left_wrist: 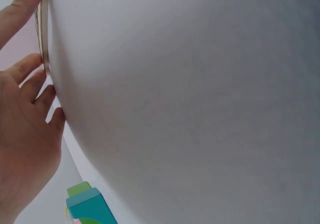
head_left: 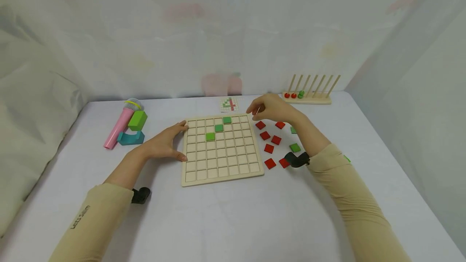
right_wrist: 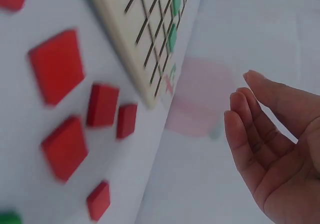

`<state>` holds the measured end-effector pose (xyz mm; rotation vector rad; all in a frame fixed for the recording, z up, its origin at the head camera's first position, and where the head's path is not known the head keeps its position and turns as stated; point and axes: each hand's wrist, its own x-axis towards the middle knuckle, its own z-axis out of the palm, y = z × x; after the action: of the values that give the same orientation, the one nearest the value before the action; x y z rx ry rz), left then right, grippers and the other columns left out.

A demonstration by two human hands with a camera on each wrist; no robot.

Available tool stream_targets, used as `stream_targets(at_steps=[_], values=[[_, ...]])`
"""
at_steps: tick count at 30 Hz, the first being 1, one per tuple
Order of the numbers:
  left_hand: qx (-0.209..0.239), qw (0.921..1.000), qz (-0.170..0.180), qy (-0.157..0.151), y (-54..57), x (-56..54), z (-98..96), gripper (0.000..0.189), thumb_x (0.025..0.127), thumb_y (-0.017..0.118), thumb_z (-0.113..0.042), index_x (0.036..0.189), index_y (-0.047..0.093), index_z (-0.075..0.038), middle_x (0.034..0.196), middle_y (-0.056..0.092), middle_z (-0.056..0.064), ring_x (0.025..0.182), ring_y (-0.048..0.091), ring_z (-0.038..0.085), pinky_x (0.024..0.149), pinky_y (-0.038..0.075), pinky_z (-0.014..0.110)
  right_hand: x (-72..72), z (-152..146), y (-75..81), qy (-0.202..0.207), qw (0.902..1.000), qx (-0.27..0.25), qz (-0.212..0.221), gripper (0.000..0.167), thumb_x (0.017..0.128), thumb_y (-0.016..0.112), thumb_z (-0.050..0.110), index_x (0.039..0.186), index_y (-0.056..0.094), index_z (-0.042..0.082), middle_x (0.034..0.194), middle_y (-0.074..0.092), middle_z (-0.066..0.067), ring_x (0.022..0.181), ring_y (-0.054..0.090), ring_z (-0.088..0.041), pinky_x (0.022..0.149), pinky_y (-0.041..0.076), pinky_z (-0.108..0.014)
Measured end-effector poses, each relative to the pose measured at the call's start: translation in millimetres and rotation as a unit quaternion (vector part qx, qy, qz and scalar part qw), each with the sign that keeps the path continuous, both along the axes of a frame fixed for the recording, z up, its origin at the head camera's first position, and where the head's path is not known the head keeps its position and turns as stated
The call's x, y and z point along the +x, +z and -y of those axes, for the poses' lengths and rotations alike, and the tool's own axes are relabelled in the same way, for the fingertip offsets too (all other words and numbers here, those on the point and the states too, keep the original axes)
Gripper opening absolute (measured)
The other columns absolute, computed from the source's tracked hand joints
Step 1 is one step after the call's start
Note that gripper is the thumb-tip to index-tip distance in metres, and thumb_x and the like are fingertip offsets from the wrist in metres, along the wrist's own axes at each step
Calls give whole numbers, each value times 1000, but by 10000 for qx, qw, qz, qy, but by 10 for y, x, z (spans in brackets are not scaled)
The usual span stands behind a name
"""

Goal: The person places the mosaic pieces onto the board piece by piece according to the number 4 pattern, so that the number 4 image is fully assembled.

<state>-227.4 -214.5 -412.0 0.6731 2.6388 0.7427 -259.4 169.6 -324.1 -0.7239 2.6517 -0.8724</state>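
Observation:
A square wooden grid board [head_left: 222,148] lies on the table, with three green tiles in its upper cells, stepping diagonally; one is the green tile [head_left: 210,136]. My left hand [head_left: 165,142] rests at the board's left edge, thumb and fingers spread along it. In the left wrist view, the fingertips touch the board's edge [left_wrist: 45,34]. Over the board's upper right corner hovers my right hand [head_left: 274,107], its fingers loosely bent and nothing between them in the right wrist view. Several red tiles [head_left: 269,148] lie scattered right of the board, beneath the right forearm.
Behind the board is a small pattern card [head_left: 229,104]. A peg rack [head_left: 311,99] with red and green beads stands back right. At left lie a pink toy microphone [head_left: 120,127], a green block [head_left: 137,121] and a teal arch block [head_left: 131,138]. Green tiles [head_left: 295,147] lie rightward.

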Motion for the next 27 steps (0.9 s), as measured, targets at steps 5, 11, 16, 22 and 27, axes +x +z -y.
stream_targets(at_steps=[5,11,16,22,27], values=[[-112,9999,21,63,6,16,5,115,66,89,-42,153,28,1,166,12,22,153,13,46,123,16,63,17,-307,-104,-174,9992,100,342,24,89,70,14,113,72,11,98,71,-6,88,66,-22,79,57,-39],[-141,9999,-12,58,21,25,10,114,66,88,-43,153,28,2,166,13,22,152,14,46,123,17,63,62,-636,-226,-142,9979,237,593,28,90,70,14,116,71,6,99,71,-7,89,67,-23,82,57,-35],[-120,9999,0,60,20,29,11,114,66,89,-42,153,28,2,166,13,22,152,14,47,123,17,63,146,-808,-274,-226,9954,578,728,26,88,71,14,114,72,10,98,70,-4,89,63,-18,78,53,-28],[-136,9999,-17,69,23,34,4,114,66,88,-43,153,29,1,166,13,22,152,14,46,123,17,63,244,-954,-338,-249,9932,746,855,24,89,70,14,113,72,9,96,69,-4,89,62,-16,81,52,-28],[-120,9999,-25,58,25,33,8,113,66,88,-42,153,29,1,166,14,22,152,15,47,122,17,64,301,-1045,-383,-176,9914,810,1010,24,88,71,14,112,71,11,96,70,-3,90,62,-16,82,52,-27]])
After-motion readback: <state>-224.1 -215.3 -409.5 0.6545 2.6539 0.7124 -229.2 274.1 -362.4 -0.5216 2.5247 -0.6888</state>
